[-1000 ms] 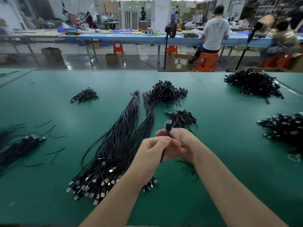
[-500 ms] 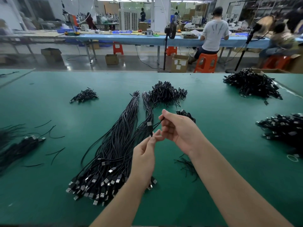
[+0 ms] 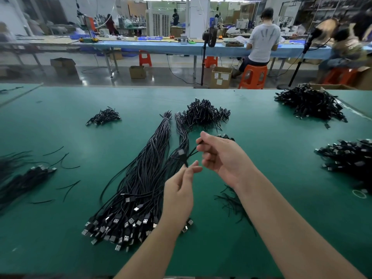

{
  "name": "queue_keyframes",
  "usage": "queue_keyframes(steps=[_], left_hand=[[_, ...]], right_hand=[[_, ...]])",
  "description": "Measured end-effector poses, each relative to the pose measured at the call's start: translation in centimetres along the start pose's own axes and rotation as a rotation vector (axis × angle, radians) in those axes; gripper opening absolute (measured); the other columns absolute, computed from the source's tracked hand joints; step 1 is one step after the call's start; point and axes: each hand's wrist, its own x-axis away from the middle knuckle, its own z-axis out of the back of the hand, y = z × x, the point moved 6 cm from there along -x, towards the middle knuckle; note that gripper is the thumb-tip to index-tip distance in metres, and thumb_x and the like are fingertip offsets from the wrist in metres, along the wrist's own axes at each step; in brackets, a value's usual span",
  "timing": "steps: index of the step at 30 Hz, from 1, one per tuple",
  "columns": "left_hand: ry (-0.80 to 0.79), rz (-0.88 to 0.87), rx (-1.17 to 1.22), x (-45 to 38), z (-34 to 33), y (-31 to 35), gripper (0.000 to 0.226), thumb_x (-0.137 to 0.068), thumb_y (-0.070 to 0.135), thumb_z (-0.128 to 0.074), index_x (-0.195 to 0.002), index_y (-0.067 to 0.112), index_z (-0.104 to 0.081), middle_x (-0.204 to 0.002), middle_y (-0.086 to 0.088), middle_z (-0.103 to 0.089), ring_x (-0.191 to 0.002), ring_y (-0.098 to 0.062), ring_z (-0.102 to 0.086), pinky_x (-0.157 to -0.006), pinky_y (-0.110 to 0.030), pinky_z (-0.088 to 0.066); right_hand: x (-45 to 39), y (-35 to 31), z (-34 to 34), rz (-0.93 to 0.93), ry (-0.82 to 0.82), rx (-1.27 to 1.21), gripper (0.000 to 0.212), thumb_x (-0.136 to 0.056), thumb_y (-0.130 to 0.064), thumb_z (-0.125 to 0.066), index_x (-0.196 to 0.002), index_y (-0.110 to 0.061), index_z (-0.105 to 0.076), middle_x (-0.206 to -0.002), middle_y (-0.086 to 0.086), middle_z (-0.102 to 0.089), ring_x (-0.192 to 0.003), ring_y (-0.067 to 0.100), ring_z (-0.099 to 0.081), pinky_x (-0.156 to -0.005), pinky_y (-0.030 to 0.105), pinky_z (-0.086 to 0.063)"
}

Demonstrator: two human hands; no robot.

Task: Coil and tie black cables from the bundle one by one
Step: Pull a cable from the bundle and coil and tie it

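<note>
The cable bundle [image 3: 141,178] lies lengthwise on the green table [image 3: 60,228], plugs toward us. Above it, our left hand [image 3: 179,190] pinches a single black cable [image 3: 184,157] just below its plug. Our right hand [image 3: 223,158] pinches the same cable between thumb and forefinger.

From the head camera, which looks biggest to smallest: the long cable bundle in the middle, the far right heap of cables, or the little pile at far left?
1. The long cable bundle, largest by far.
2. The far right heap.
3. The little left pile, smallest.

The bundle lies nearer the camera, which inflates it somewhat, but the order looks safe.
</note>
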Motion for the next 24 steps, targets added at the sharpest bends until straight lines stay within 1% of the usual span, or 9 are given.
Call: queue_keyframes(steps=[1,3,4,7,10,13,16,20,24], left_hand=[[0.040,0.051,0.055,-0.5,0.3,-0.2,0.032,-0.105,0.031,-0.049,-0.095,0.034,-0.079,-0.114,0.017,-0.073,-0.102,0.002,-0.066,-0.093,-0.024,-0.050],[0.127,0.129,0.177,-1.5,0.9,-0.5,0.040,-0.106,0.024,-0.046,-0.091,0.035,-0.081,-0.104,0.010,-0.077,-0.108,-0.006,-0.067,-0.100,-0.032,-0.047],[0.159,0.158,0.282,-2.0,1.2,-0.6,0.042,-0.106,0.020,-0.045,-0.089,0.032,-0.081,-0.102,0.004,-0.078,-0.108,-0.011,-0.068,-0.102,-0.035,-0.047],[0.209,0.224,0.549,-3.0,1.8,-0.5,0.036,-0.105,0.016,-0.045,-0.098,0.008,-0.079,-0.112,-0.016,-0.074,-0.110,-0.024,-0.069,-0.105,-0.042,-0.047],[0.243,0.301,0.658,-3.6,1.9,-0.7,0.032,-0.106,0.019,-0.045,-0.109,0.001,-0.071,-0.113,-0.015,-0.074,-0.111,-0.023,-0.070,-0.105,-0.044,-0.050],[0.244,0.300,0.768,-4.0,1.6,0.1,0.033,-0.108,0.021,-0.042,-0.112,0.000,-0.067,-0.111,-0.018,-0.074,-0.107,-0.028,-0.071,-0.092,-0.046,-0.058],[0.231,0.255,0.830,-4.3,1.5,1.3,0.035,-0.109,0.020,-0.038,-0.112,-0.003,-0.064,-0.110,-0.021,-0.073,-0.103,-0.034,-0.072,-0.076,-0.041,-0.062],[0.177,0.264,0.753,-3.9,1.2,1.4,0.036,-0.110,0.022,-0.035,-0.117,-0.002,-0.061,-0.106,-0.018,-0.075,-0.096,-0.032,-0.075,-0.063,-0.031,-0.060],[0.075,0.226,0.685,-3.5,1.3,1.5,0.035,-0.109,0.021,-0.036,-0.117,0.001,-0.064,-0.107,-0.017,-0.075,-0.088,-0.028,-0.076,-0.057,-0.028,-0.058]], right_hand=[[0.3,0.5,-0.5,-0.017,-0.056,0.002,0.019,-0.088,-0.030,-0.072,-0.077,-0.016,-0.076,-0.071,0.001,-0.069,-0.053,0.009,-0.054,-0.053,0.023,-0.052],[1.0,1.6,-1.4,-0.058,-0.145,-0.004,0.019,-0.085,-0.032,-0.073,-0.077,-0.016,-0.077,-0.072,0.002,-0.069,-0.053,0.009,-0.056,-0.054,0.023,-0.053],[1.3,2.1,-1.7,-0.070,-0.171,0.000,0.018,-0.085,-0.031,-0.072,-0.078,-0.016,-0.078,-0.073,0.003,-0.070,-0.054,0.009,-0.057,-0.055,0.023,-0.054],[1.7,3.4,-1.8,-0.092,-0.170,-0.021,0.017,-0.080,-0.030,-0.071,-0.082,-0.014,-0.079,-0.078,0.005,-0.073,-0.056,0.008,-0.061,-0.060,0.023,-0.057],[2.0,4.7,-1.7,-0.132,-0.151,-0.097,0.018,-0.079,-0.023,-0.070,-0.087,-0.008,-0.077,-0.084,0.009,-0.074,-0.060,0.011,-0.065,-0.063,0.026,-0.059],[2.3,6.4,-1.6,-0.214,-0.083,-0.239,0.012,-0.079,-0.017,-0.070,-0.083,-0.007,-0.077,-0.082,0.010,-0.074,-0.058,0.013,-0.066,-0.061,0.027,-0.060],[3.1,9.1,-1.4,-0.383,0.032,-0.364,0.014,-0.081,-0.014,-0.072,-0.070,-0.007,-0.076,-0.070,0.005,-0.071,-0.051,0.011,-0.063,-0.054,0.025,-0.058],[3.9,11.5,-1.7,-0.535,0.078,-0.484,0.009,-0.075,-0.014,-0.075,-0.070,-0.006,-0.076,-0.066,0.001,-0.069,-0.047,0.010,-0.061,-0.049,0.024,-0.056],[3.7,12.0,-1.2,-0.583,0.062,-0.497,0.018,-0.086,-0.014,-0.070,-0.071,-0.006,-0.076,-0.066,0.000,-0.069,-0.048,0.009,-0.060,-0.049,0.024,-0.055]])
